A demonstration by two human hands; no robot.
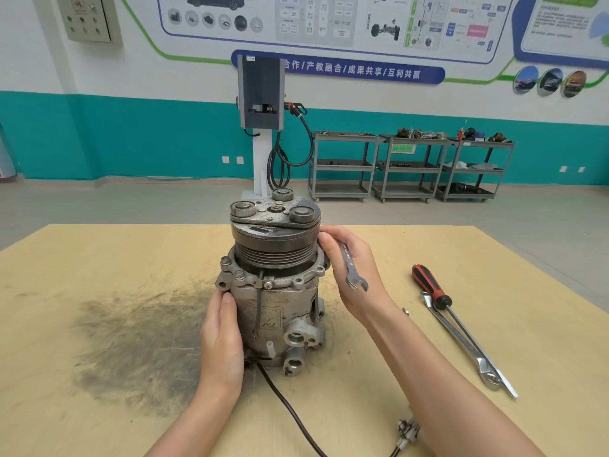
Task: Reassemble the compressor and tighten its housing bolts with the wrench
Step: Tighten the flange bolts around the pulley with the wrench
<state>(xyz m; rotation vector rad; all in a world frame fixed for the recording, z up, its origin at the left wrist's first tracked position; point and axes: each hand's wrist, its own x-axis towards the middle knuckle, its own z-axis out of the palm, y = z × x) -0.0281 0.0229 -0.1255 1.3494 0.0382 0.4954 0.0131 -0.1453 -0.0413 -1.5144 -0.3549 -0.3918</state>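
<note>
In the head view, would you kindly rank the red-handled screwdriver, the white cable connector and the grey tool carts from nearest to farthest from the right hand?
1. Red-handled screwdriver: on the table just right of the right hand, which holds a small open-end wrench.
2. White cable connector: at the table's near edge, below the forearm.
3. Grey tool carts: across the floor by the far wall.

Blue banner (346,71) on back wall reads 合作/产教融合/成果共享/互利共赢, white chars, first part hidden behind charger (261,92). Posters (329,18) above carry text, too small to read. Wrench (352,267) in right hand (354,275) has stamped marks on shank, blurred. Green sign (402,148) on mid cart: unreadable. Compressor (275,291) label faded, no go.
</note>
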